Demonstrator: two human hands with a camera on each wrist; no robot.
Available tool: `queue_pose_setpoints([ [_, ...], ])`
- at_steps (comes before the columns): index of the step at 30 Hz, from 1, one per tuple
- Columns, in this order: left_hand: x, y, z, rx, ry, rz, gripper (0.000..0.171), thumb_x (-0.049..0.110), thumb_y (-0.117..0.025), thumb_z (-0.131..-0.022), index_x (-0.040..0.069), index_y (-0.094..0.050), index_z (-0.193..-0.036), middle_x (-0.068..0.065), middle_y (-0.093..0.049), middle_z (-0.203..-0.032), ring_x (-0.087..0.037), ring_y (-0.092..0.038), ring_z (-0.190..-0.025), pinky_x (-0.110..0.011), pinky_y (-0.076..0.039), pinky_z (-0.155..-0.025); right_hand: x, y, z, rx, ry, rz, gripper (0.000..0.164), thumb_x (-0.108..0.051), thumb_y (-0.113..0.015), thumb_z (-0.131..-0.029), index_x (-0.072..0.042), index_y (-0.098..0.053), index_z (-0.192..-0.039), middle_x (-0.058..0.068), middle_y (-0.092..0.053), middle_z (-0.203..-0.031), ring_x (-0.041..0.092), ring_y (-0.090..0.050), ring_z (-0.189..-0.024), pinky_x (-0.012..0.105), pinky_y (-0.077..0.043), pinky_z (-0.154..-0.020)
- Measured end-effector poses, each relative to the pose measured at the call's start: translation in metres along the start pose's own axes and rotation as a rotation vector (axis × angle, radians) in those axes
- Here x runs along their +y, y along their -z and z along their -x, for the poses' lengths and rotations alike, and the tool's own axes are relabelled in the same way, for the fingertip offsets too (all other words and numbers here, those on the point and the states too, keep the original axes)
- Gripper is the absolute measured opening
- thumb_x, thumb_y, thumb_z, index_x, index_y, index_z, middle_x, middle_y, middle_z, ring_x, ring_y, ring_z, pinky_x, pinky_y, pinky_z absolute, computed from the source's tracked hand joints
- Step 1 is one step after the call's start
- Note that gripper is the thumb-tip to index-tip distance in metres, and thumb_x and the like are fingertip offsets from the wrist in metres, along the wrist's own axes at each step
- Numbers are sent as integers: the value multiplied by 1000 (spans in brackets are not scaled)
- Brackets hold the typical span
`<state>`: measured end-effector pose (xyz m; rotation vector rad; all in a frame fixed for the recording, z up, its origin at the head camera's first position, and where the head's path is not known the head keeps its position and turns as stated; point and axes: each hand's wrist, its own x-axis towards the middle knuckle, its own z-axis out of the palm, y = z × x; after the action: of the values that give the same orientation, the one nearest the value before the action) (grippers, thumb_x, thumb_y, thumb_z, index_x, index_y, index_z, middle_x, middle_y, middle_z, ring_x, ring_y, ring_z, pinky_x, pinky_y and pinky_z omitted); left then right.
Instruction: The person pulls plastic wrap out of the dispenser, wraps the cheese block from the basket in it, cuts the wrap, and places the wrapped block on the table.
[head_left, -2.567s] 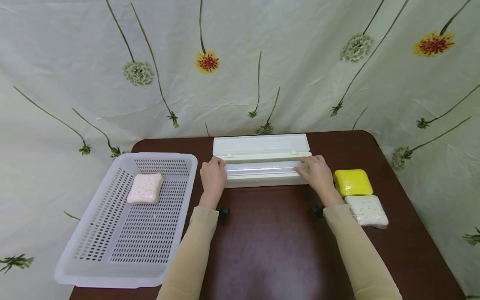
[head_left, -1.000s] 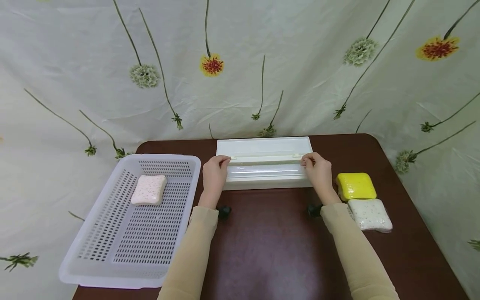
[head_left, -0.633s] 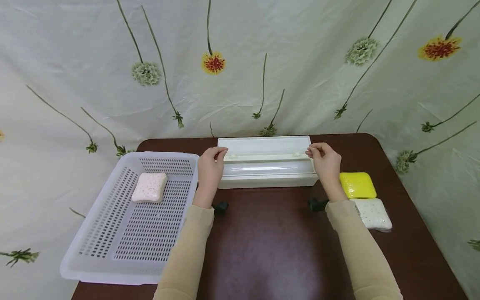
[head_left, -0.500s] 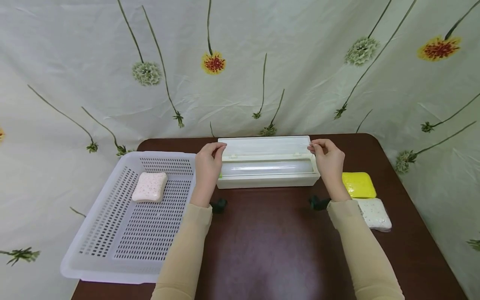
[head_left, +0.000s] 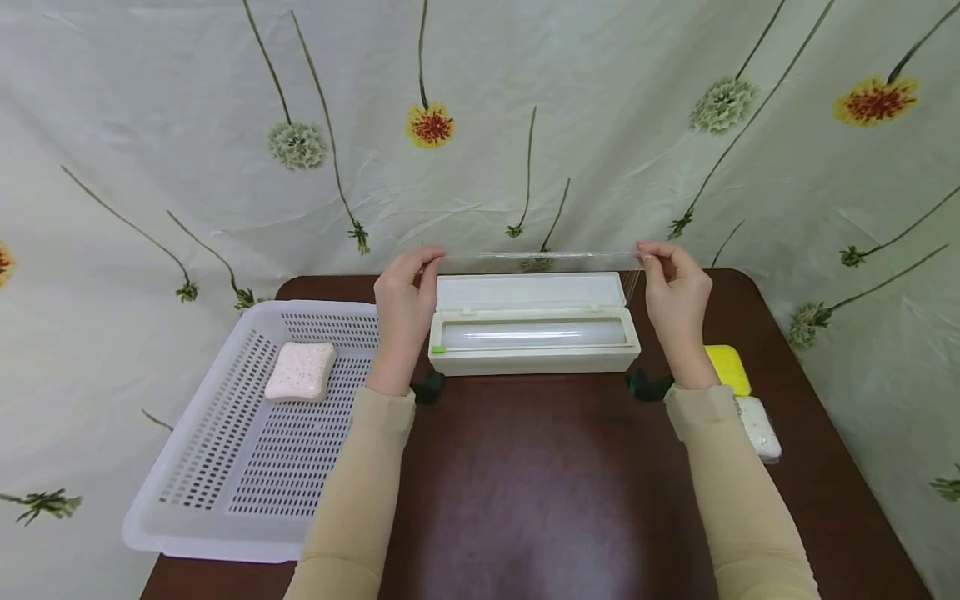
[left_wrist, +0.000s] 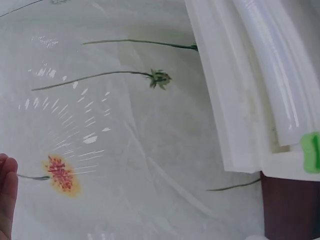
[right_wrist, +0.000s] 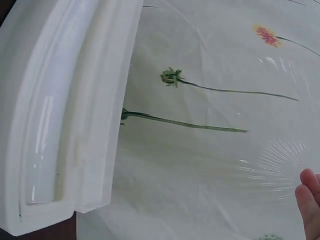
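My left hand [head_left: 405, 312] and right hand [head_left: 677, 300] each pinch a corner of clear cling film [head_left: 540, 254] between thumb and fingertips. The film is stretched taut between them, above and behind the white dispenser box [head_left: 534, 362]. Its lid [head_left: 530, 292] is tipped back, exposing the film roll [head_left: 534, 335] inside. A green slider [head_left: 438, 350] sits at the box's left front corner. In the left wrist view, film creases [left_wrist: 65, 125] fan out from the left fingertips [left_wrist: 7, 172]. The right wrist view has similar creases beside the right fingertips [right_wrist: 309, 182].
At left stands a white perforated basket [head_left: 288, 479] with a speckled pinkish block [head_left: 300, 372] in it. A yellow block [head_left: 729, 369] and a speckled white block [head_left: 761, 427] lie at right, partly behind my right arm. A floral curtain [head_left: 480, 192] hangs behind the brown table [head_left: 540, 475].
Both hands have gone from the roll up and away from me, spreading slightly apart and drawing film out of the box. The green slider has come into view.
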<state>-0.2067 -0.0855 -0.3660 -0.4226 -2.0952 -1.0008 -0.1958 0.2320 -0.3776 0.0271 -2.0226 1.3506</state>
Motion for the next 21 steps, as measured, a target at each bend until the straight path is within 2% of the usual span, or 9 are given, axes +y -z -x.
queue_pose_setpoints([
  [5, 8, 8, -14, 5, -102, -28, 20, 6, -62, -96, -1, -71, -112, -18, -70, -114, -33, -68, -102, -44, -57, -82, -15, 7, -11, 20, 66, -11, 15, -5, -61, -96, 2, -71, -103, 14, -73, -111, -7, -66, -90, 12, -52, -84],
  [11, 20, 18, -31, -14, -175, -52, 29, -5, -53, -97, -1, -66, -122, -19, -65, -121, -34, -63, -109, -44, -55, -85, -31, 16, -25, 36, 156, -60, 13, -3, -61, -96, 3, -71, -99, 12, -73, -110, 0, -69, -91, 11, -51, -79],
  [15, 28, 25, -38, -3, -193, -35, 34, -9, -47, -97, -1, -63, -127, -19, -62, -126, -33, -61, -115, -43, -54, -88, -41, 21, -32, 61, 209, -114, 12, -1, -61, -95, 6, -71, -97, 11, -73, -109, 0, -69, -91, 12, -49, -71],
  [21, 39, 34, -41, 67, -205, 19, 37, -10, -45, -97, 1, -64, -127, -16, -63, -127, -29, -59, -119, -40, -52, -92, -56, 27, -35, 112, 281, -199, 11, 4, -61, -93, 13, -68, -96, 5, -73, -106, 3, -70, -94, 14, -50, -72],
])
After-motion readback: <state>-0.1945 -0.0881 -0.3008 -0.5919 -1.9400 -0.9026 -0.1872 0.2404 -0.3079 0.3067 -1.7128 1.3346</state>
